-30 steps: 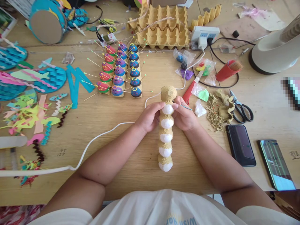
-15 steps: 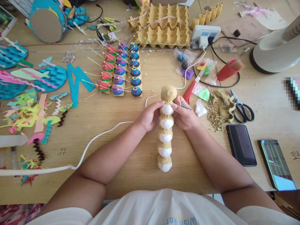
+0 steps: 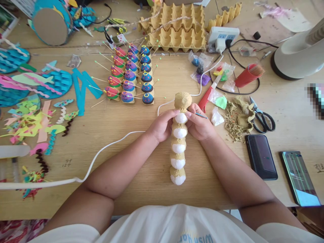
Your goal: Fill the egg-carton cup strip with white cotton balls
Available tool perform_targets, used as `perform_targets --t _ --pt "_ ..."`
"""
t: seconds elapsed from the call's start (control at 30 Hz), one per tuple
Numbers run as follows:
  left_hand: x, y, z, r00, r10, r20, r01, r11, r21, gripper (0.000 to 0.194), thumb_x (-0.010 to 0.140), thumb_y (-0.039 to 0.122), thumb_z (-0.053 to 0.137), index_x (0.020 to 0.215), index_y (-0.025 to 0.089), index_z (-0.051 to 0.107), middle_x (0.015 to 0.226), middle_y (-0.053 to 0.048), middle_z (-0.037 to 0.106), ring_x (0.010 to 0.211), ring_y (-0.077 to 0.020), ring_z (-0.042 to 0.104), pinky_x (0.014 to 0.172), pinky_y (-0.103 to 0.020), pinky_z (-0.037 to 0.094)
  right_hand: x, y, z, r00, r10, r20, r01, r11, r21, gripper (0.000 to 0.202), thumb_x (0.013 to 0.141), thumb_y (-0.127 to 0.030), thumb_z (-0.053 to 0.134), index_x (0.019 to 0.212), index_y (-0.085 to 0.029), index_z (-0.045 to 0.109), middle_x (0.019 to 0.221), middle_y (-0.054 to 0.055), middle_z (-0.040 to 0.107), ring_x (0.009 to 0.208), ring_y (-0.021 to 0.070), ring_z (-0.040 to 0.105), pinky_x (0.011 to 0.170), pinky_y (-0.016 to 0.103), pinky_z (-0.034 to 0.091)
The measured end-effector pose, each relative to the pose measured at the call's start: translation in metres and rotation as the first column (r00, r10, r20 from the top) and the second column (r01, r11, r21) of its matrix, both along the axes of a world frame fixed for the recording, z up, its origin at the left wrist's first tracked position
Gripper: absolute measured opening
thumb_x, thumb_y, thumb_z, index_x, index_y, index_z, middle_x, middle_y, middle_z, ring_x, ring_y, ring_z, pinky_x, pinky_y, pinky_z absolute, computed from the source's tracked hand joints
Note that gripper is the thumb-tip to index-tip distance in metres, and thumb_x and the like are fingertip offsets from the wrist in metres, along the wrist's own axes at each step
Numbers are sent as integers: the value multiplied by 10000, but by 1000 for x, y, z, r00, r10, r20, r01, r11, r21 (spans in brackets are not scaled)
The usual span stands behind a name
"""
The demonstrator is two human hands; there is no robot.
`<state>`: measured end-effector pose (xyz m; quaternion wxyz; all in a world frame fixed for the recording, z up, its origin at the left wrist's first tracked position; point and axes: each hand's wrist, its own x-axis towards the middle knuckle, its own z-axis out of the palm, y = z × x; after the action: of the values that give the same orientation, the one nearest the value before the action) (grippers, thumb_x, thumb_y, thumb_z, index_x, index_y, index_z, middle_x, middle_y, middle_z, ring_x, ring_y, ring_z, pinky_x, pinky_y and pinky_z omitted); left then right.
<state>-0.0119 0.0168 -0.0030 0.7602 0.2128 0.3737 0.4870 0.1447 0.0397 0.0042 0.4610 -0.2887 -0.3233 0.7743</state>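
Observation:
Between my hands is an egg carton strip point(image 3: 179, 141) of several tan bumps in a line, most with a white patch on the near side; the far bump is plain tan. My left hand point(image 3: 163, 126) grips its left edge near the far end, thumb on top. My right hand point(image 3: 201, 124) grips the right edge opposite, thumb and fingers closed on it. A thin teal stick point(image 3: 201, 115) pokes out from the right hand's fingers. The fingers under the strip are hidden.
Painted egg carton strips point(image 3: 128, 75) with pins stand beyond my left hand. A red-handled knife point(image 3: 206, 98), clay bags point(image 3: 219, 100), scissors point(image 3: 263, 119), carton scraps point(image 3: 239, 116) and two phones point(image 3: 261, 157) lie rightward. A white cable point(image 3: 101, 148) crosses at left. Egg trays point(image 3: 177, 38) sit behind.

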Motion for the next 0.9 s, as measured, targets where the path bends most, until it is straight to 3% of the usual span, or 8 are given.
perform_targets --t 0.17,0.4,0.67,0.8,0.9 --pt "4 -2 9 997 17 75 -15 1000 -19 459 788 596 932 838 195 716 727 -16 711 685 -197 680 647 -322 516 0 0 3 1000 -16 -14 15 999 -36 679 650 -406 1076 777 -246 429 730 -74 524 699 118 512 665 270 427" --pt "1 -3 4 997 52 55 -49 997 -57 330 819 427 958 834 182 737 730 6 700 634 -142 642 604 -277 487 0 -1 4 1000 -18 2 18 999 -33 660 661 -414 1063 789 -251 436 743 -66 522 702 125 502 666 282 424" --pt "7 -5 6 998 53 32 -55 996 70 529 745 661 982 873 202 754 776 -36 750 755 -220 744 648 -320 537 3 4 -1 996 -86 11 86 995 -53 548 757 -457 972 880 -291 465 771 -60 510 710 165 533 657 326 466" --pt "11 -8 7 982 165 -96 -146 973 177 553 735 699 985 804 205 748 696 -5 689 600 -142 609 558 -286 423 4 7 -4 995 -104 -1 104 993 -62 557 758 -454 973 896 -292 459 933 -46 664 828 173 630 716 325 517" --pt "10 -9 7 948 240 -209 -193 956 222 629 692 744 991 687 195 684 631 18 608 552 -95 483 543 -273 339 4 7 -5 997 -72 3 72 994 -77 561 742 -428 993 890 -286 471 929 -54 669 825 155 628 727 308 521"
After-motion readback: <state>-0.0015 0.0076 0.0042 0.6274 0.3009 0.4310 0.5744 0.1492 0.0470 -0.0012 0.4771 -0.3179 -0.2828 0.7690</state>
